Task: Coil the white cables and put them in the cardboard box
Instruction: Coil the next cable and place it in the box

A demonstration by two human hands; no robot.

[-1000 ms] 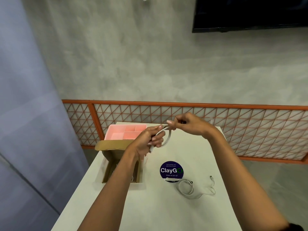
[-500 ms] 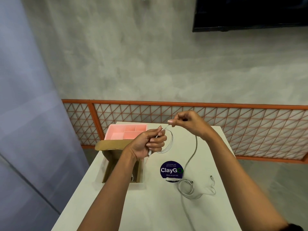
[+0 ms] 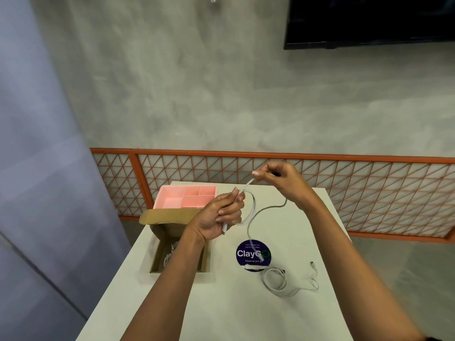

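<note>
My left hand holds a partly coiled white cable above the table, its plug end sticking out below the fist. My right hand pinches the same cable higher up and to the right. The cable's loose length hangs down from there and trails over the round sticker. A second white cable lies loosely looped on the table at the right. The open cardboard box sits to the left under my left forearm, with white cable partly visible inside.
A pink divided tray stands behind the box at the table's far left. A round dark blue "ClayGo" sticker marks the white table. An orange lattice railing runs behind the table, with a grey wall beyond.
My right hand has moved up and to the right away from my left hand, drawing out the cable. Its loose length now hangs in a wavy line between them.
</note>
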